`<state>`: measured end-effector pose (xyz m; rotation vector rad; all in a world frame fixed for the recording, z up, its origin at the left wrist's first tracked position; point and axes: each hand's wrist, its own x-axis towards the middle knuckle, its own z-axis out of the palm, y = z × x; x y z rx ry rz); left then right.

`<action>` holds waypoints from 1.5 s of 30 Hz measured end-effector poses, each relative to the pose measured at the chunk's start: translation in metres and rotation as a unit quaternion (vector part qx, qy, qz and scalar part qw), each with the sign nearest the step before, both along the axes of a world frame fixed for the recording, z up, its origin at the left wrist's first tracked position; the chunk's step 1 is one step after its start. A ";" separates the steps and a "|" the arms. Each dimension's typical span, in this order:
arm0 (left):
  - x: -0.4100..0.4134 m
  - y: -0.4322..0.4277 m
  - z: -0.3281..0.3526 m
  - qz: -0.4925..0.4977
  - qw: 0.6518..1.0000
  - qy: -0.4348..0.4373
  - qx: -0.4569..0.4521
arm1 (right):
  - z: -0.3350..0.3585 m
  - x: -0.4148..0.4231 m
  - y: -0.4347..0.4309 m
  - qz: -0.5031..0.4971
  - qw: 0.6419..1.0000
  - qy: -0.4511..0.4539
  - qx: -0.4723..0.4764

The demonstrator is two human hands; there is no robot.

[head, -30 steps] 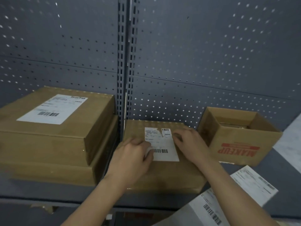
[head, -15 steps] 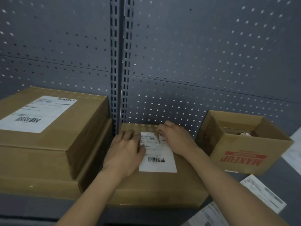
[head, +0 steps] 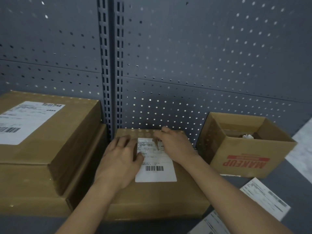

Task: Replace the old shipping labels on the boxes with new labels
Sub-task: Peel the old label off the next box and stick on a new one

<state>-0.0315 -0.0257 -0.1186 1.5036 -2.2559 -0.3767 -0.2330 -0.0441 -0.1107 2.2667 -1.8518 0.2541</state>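
The left hand [head: 119,159] lies flat on the middle box [head: 160,196]. Its fingers are nearly straight and its thumb presses the left edge of the old label [head: 156,173], which is stuck on the box top. The right hand [head: 175,146] bends its fingers over the label's top edge. I cannot tell if they hold the paper. That edge looks ripped, so a quick pull could tear off only bits. A second ago both hands were lower on the label

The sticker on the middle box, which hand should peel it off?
Probably the right hand: its fingertips sit at the torn top edge of the label. The left hand lies flat at its left side, good for steadying the box.
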 end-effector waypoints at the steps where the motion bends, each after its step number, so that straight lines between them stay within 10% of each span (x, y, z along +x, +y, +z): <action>1: 0.000 0.000 0.000 0.001 1.000 0.000 0.002 | 0.000 0.001 0.000 0.001 1.000 0.001 0.001; 45: 0.001 0.002 0.001 0.008 1.000 0.012 0.003 | 0.004 -0.004 -0.001 -0.030 0.998 -0.037 0.037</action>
